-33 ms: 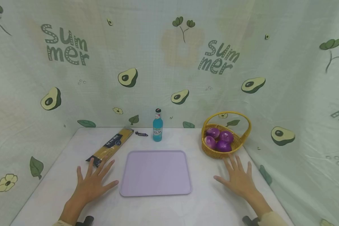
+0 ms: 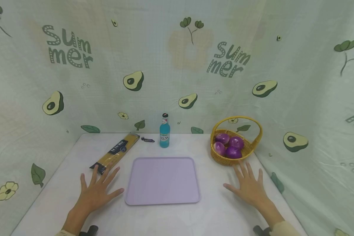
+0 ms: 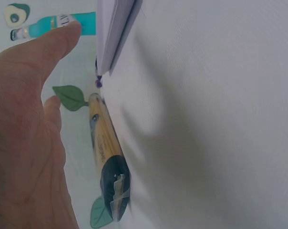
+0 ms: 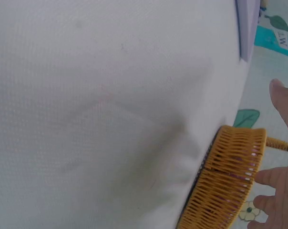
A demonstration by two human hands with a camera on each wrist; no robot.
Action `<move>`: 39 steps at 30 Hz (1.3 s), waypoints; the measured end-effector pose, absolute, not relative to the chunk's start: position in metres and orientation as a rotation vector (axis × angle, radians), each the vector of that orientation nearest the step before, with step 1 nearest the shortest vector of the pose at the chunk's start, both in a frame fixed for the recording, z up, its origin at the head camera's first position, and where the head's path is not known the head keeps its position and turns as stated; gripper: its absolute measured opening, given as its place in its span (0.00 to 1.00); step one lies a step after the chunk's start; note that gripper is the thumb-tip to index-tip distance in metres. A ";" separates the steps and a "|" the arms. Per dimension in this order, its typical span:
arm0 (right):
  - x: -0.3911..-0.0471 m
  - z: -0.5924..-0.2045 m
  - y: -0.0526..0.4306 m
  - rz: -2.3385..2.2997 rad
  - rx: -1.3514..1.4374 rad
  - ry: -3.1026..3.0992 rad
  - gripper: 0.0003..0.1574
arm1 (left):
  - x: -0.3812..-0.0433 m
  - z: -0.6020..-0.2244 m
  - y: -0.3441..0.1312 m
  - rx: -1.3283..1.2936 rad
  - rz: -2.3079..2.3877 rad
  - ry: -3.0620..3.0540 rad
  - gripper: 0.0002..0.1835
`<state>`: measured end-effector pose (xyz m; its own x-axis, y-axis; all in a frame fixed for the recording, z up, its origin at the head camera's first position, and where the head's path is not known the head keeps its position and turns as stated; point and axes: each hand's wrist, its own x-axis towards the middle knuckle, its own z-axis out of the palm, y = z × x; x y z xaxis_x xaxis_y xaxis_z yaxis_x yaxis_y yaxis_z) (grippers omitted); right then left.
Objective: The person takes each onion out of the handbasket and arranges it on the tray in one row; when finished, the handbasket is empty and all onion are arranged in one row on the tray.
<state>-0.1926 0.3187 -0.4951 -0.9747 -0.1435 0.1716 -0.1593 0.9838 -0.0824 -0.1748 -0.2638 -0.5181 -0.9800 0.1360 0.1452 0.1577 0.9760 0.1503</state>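
My left hand point(image 2: 95, 194) hovers over the left of the table with fingers spread, holding nothing. Just beyond its fingertips lies a pack of spaghetti point(image 2: 115, 152) with a dark label, set at a slant; the left wrist view shows the pack point(image 3: 106, 148) past my palm. Over on the right, my right hand point(image 2: 250, 187) is also spread and holds nothing. Its fingertips overlap the near edge of a yellow wicker basket point(image 2: 224, 160) in the head view. Several purple onions point(image 2: 233, 152) sit inside the basket. Between the hands lies a flat lilac tray point(image 2: 163, 181).
A bottle of blue drink point(image 2: 164, 132) stands upright behind the tray. Left of it lies a small dark wrapped item point(image 2: 147, 140). The basket's tall handle point(image 2: 237, 117) arches above the onions. A cloth curtain point(image 2: 165, 49) with avocado prints hangs behind and beside the white table point(image 2: 218, 216).
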 end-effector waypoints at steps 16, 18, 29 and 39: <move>-0.204 -0.484 0.315 0.242 0.362 -2.788 0.58 | -0.187 -0.518 -0.251 -0.243 -0.426 -2.950 0.45; -0.208 -0.482 0.314 0.272 0.359 -2.781 0.57 | -0.190 -0.520 -0.250 -0.252 -0.476 -2.944 0.43; -0.226 -0.476 0.318 0.479 0.272 -2.852 0.53 | -0.199 -0.550 -0.248 -0.357 -0.734 -2.892 0.36; -0.244 -0.469 0.323 0.504 0.308 -2.844 0.48 | -0.201 -0.559 -0.245 -0.356 -0.808 -2.921 0.34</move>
